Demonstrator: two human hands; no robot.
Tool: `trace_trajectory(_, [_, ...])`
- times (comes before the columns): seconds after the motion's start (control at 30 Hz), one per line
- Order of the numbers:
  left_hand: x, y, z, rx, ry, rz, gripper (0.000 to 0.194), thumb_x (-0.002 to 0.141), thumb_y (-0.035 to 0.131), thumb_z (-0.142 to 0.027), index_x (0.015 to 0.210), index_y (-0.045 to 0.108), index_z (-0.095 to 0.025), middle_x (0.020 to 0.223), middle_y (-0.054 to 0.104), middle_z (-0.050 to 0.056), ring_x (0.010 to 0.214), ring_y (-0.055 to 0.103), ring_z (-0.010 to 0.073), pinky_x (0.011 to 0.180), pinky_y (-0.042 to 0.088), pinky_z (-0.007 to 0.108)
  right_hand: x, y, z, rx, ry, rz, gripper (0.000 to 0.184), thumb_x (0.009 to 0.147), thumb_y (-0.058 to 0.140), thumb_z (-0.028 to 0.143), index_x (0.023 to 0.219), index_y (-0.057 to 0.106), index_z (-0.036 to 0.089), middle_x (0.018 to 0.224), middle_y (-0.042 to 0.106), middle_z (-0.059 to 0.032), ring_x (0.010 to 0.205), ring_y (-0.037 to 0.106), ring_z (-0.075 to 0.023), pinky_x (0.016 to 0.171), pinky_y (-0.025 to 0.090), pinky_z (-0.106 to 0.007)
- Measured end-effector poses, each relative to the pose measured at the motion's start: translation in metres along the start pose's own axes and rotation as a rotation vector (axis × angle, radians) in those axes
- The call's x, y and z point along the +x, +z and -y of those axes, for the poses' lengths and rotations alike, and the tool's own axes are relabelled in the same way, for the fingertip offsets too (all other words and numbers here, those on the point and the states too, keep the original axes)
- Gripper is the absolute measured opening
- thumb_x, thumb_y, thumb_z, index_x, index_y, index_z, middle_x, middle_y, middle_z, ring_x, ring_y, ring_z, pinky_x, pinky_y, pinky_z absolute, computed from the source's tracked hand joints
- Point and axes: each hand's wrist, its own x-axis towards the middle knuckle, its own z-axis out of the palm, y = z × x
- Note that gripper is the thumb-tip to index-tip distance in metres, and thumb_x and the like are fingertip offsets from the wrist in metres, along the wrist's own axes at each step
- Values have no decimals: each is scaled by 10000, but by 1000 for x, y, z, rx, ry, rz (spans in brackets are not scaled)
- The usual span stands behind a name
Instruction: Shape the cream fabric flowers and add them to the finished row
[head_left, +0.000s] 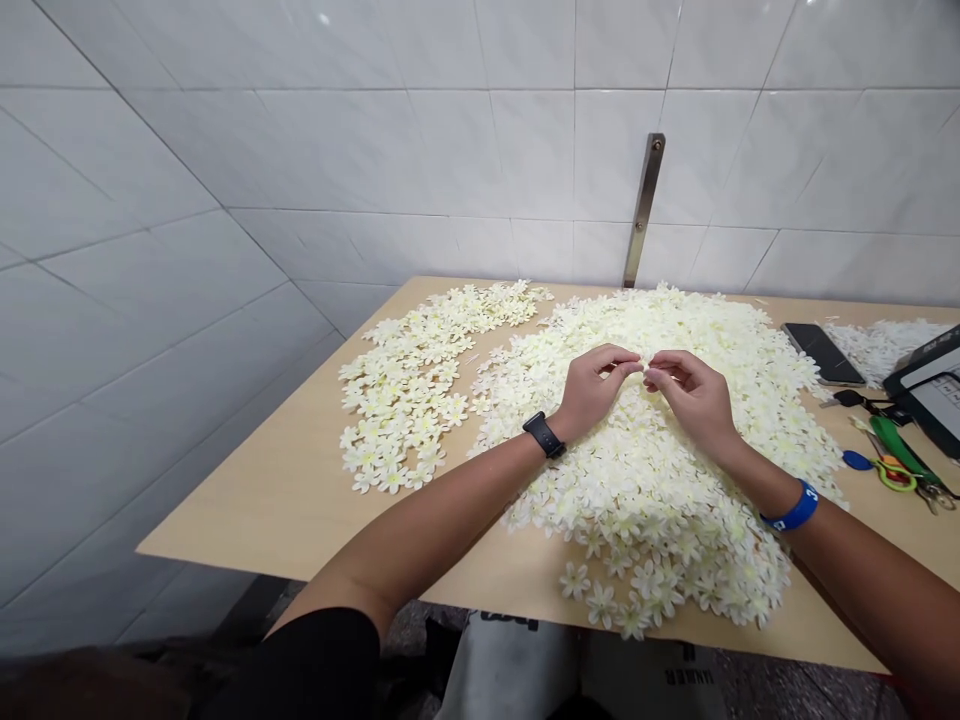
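1. We are holding the left hand [592, 390] and right hand [694, 400] close together above the large pile of cream-white blossoms [660, 500], fingertips nearly meeting.
2. Both grips are curled half-closed; we cannot tell whether they are grasping a blossom.
3. A smaller blossom spread [397, 390] is lying to the left on the wooden tabletop [300, 480].

- Head-worn, just behind the near edge of the plywood tabletop [300, 510]
- Faces forward and down across it, toward the tiled wall [390, 130]
- Close: the left hand [592, 392] and right hand [694, 395] sit mid-frame above it
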Motion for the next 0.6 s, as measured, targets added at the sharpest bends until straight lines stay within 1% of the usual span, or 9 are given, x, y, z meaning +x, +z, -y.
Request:
trace_trajectory(0.07, [0,0,-2,28,49,-14,87,901,725,-193,822,761,-182,869,773,47,823,711,144,743,565,262,0,-1,0,20,0,-16,262,795,825,436,908,724,222,858,730,-32,774,723,-184,734,634,-352])
trace_trajectory(0.23, [2,-3,-5,66,104,-5,94,908,724,-204,821,753,-182,868,776,43,821,715,147,737,564,267,3,-2,2,136,77,32,355,707,895,479,868,716,218,853,721,-19,784,751,-187,775,652,-354])
trace_trajectory(0.37, [5,-8,-11,77,127,27,114,936,684,-187,844,751,-184,897,782,45,846,718,148,771,562,277,4,-4,9,126,79,50,363,728,874,518,856,728,211,860,729,-35,830,759,-202,833,653,-374])
trace_trajectory(0.5, [7,-12,-20,112,111,69,108,945,680,-217,859,736,-187,897,770,40,845,699,142,743,548,264,0,-4,14,37,27,33,353,778,827,542,869,725,217,898,725,-44,840,739,-199,810,659,-376])
trace_trajectory(0.6, [5,-14,-25,151,102,111,123,950,682,-260,853,701,-186,870,742,35,823,670,137,716,535,252,-4,-4,18,-1,18,22,348,787,817,545,860,720,219,892,716,-44,811,718,-190,788,663,-376])
